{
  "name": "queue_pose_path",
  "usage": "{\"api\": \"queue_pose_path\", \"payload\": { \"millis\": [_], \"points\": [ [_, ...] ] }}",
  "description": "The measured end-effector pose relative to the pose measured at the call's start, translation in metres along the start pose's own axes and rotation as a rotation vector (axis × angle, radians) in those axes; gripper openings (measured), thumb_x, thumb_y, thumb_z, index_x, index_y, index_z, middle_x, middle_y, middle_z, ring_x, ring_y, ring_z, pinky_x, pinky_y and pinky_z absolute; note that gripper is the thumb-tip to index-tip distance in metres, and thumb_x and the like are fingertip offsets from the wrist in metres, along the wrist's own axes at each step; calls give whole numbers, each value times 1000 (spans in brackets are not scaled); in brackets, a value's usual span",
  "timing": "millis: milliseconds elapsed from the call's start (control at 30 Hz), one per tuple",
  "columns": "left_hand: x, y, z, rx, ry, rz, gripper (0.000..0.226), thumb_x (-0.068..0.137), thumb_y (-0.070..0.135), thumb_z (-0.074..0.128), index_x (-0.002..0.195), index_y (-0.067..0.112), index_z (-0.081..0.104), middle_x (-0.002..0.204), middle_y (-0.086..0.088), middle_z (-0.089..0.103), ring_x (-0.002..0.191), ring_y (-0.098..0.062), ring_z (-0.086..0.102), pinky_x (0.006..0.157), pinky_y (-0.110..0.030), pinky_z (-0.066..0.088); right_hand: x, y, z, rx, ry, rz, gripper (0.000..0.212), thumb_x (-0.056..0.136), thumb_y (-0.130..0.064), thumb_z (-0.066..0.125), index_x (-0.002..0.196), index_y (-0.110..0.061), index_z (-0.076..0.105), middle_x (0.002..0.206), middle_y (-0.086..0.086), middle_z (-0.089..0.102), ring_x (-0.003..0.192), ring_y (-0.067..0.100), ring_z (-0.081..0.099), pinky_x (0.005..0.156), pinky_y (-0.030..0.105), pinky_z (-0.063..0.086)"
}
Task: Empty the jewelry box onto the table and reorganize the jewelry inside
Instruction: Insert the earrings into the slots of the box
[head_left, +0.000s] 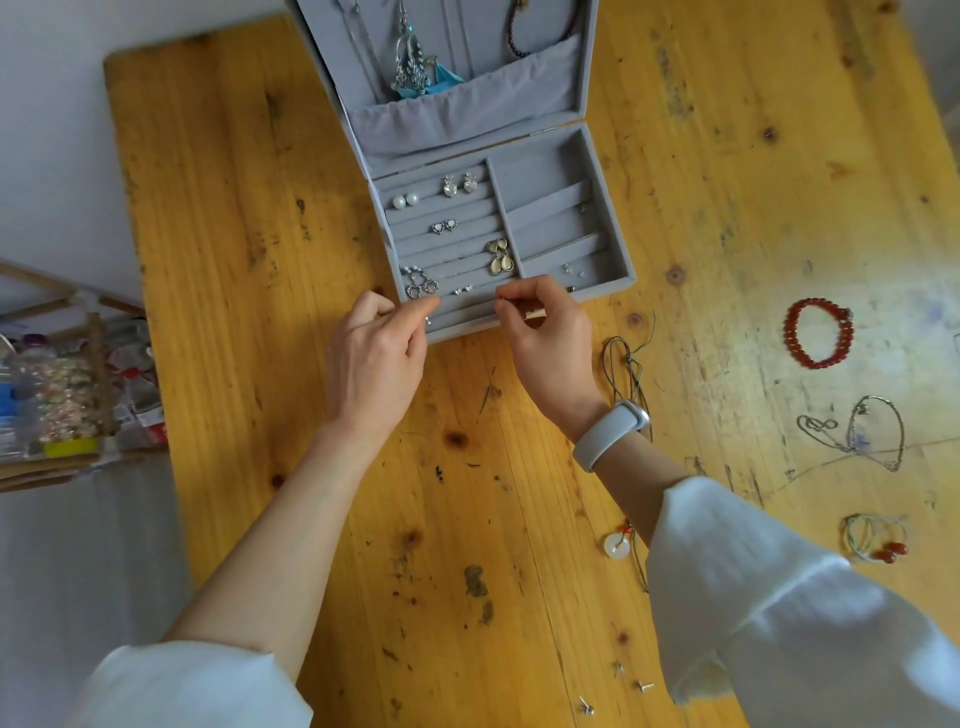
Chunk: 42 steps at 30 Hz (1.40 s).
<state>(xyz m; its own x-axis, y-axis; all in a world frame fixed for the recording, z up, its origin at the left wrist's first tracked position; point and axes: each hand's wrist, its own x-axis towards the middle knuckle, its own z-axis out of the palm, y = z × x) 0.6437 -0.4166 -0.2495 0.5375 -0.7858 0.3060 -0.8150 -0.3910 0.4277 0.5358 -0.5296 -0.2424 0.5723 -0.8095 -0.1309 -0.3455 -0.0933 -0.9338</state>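
Observation:
An open grey jewelry box (621, 260) stands on the wooden table (234, 208). Its ring rolls hold pearl studs (404, 200), heart earrings (444, 226), drop earrings (498, 256) and others. Necklaces and a blue pendant (415, 67) hang in the lid. My left hand (376, 353) pinches a tiny stud (427, 320) at the box's front edge. My right hand (548, 332) pinches a small thin piece (535, 313) over the front row; what it is I cannot make out.
On the table to the right lie a red bead bracelet (819, 332), a silver chain (862, 434), a cord bracelet with red beads (878, 538), a white ring pendant on a cord (616, 543) and small studs (618, 686). A cluttered shelf (62, 395) stands at left.

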Motion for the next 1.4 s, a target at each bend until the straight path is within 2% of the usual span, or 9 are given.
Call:
{"api": "queue_pose_path", "payload": {
  "millis": [200,300,367,500,600,800,933,1200,1400],
  "points": [
    [-6,-1,2,-9,0,-19,29,80,-5,59,105,5,69,69,-12,63,67,-24,55,50,-33,49,0,1,-1,-8,1,-8,11,86,-4,57,95,-8,63,87,-5,59,78,-1,54,73,10,45],
    [-14,-5,4,10,3,-7,28,84,-2,54,108,4,67,102,-8,70,76,-21,52,64,-29,48,0,1,-1,-6,-3,-6,11,86,-4,57,95,-8,63,86,-7,58,78,-1,54,73,10,45],
    [-17,-6,3,41,3,-6,26,85,2,54,107,5,68,110,-9,66,80,-22,50,70,-29,45,0,1,-1,-1,0,-2,11,86,-4,57,94,-8,63,85,-7,58,77,-1,54,72,10,45],
    [-15,-1,-1,133,-86,-6,25,85,17,55,105,11,69,103,-14,56,82,-22,42,65,-29,35,0,1,0,3,12,0,10,86,-4,57,93,-7,63,85,-5,59,76,-1,54,71,9,44],
    [-13,0,-2,167,-112,-34,27,86,22,53,106,13,69,100,-14,55,83,-22,40,65,-33,38,0,0,0,-3,10,0,11,86,-4,57,94,-7,63,85,-5,59,76,-1,54,72,10,44],
    [-22,-4,-4,149,-84,-44,27,86,21,53,106,15,70,98,-13,55,80,-23,41,64,-33,38,0,0,0,-22,4,-18,11,86,-3,57,94,-6,63,86,-5,58,76,-1,53,70,7,43],
    [-22,-9,-5,129,-72,-47,26,85,20,55,106,17,70,98,-14,55,81,-22,39,66,-33,39,0,0,2,-118,-18,-132,11,84,-1,58,92,-4,65,88,0,56,73,-1,49,71,5,40],
    [-18,-10,-5,95,-105,-69,29,87,25,52,105,14,71,96,-14,54,81,-22,41,63,-31,39,7,-5,19,-320,-77,-338,9,81,-7,61,88,-7,66,84,6,64,79,22,57,68,34,48],
    [-28,-11,-10,73,-23,-39,25,84,17,55,102,12,71,89,-13,55,76,-20,42,61,-25,35,9,-4,33,-499,-105,-395,4,77,-8,63,80,-10,65,78,4,67,76,25,59,72,36,39]
  ]
}}
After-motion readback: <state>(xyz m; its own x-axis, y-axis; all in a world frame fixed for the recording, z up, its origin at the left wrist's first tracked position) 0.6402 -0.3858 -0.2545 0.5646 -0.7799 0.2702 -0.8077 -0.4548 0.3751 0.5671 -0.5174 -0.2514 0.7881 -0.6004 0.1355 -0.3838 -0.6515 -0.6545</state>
